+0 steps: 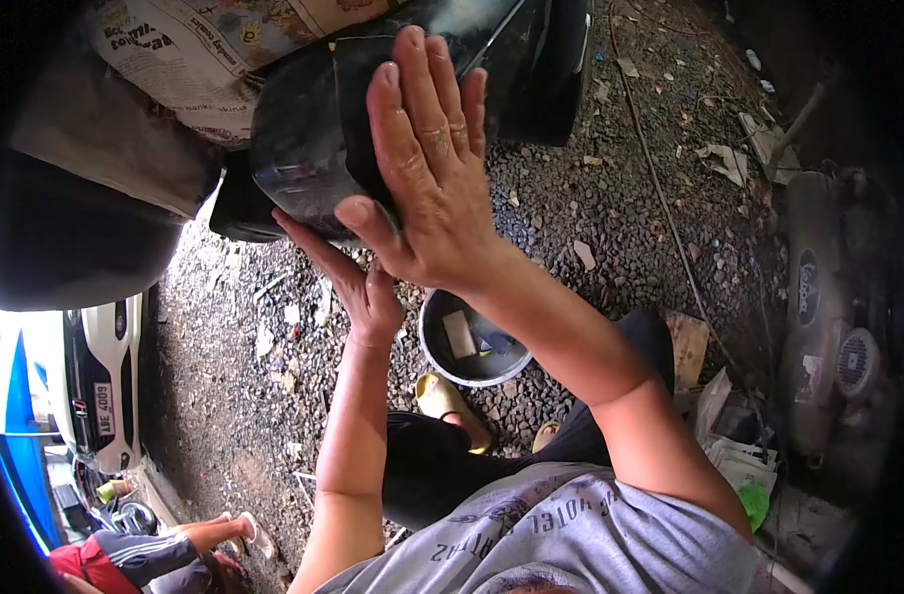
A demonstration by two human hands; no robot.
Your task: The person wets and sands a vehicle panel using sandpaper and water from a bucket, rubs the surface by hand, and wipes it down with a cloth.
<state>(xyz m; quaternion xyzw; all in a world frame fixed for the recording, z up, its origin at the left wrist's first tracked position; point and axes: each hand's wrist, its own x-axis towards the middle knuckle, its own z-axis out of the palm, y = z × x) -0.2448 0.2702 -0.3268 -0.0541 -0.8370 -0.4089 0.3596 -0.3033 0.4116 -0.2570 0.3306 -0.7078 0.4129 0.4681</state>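
Grips clasp nothing: flat right hand (432, 158) overlaps curved, black, plastic-looking panel (298, 148); outstretched left hand (358, 287) seemingly braces its lower edge.

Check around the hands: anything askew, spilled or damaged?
Pale scraps lie scattered over the gravel, looking like stray litter. The black panel by the right hand shows a whitish patch near the picture's top; I can't tell whether that's damage, residue or glare.

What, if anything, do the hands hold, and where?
No clear hold: left hand at the lower edge of the black panel; right hand open, gripping nothing.
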